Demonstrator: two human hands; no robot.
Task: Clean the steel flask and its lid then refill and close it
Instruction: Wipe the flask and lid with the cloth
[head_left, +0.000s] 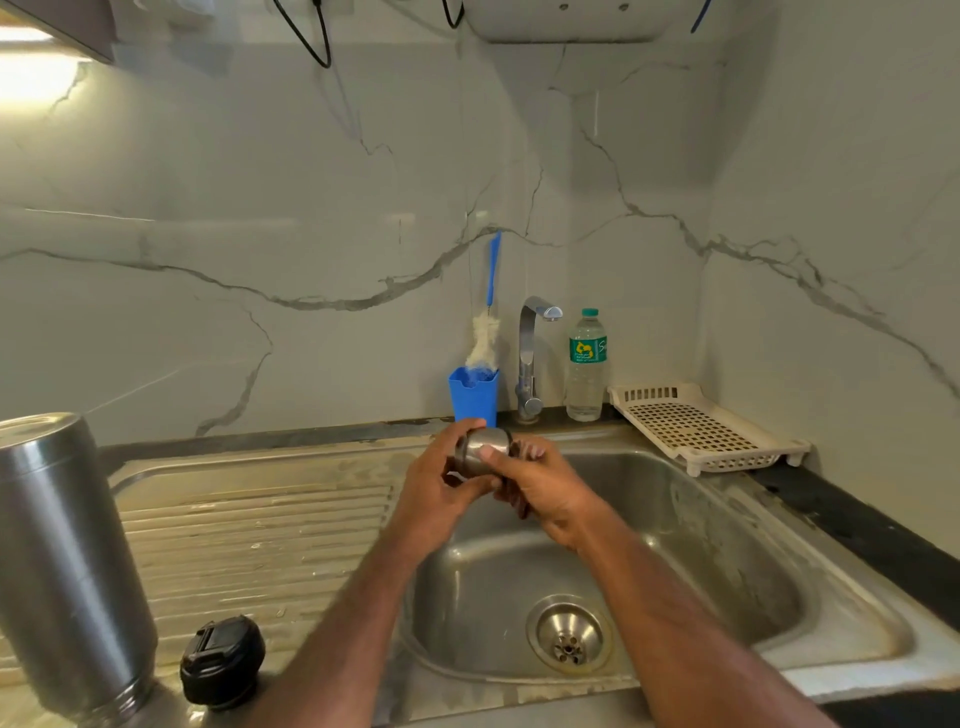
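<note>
While both hands — left (441, 488), right (540, 491) — grip one steel cup (485, 449), one flask (67, 566) stands inverted.

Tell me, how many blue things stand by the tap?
2: a blue cup on the ledge just left of the tap, and a blue-handled brush standing in that cup, leaning on the wall. Nothing else blue shows there.
</note>
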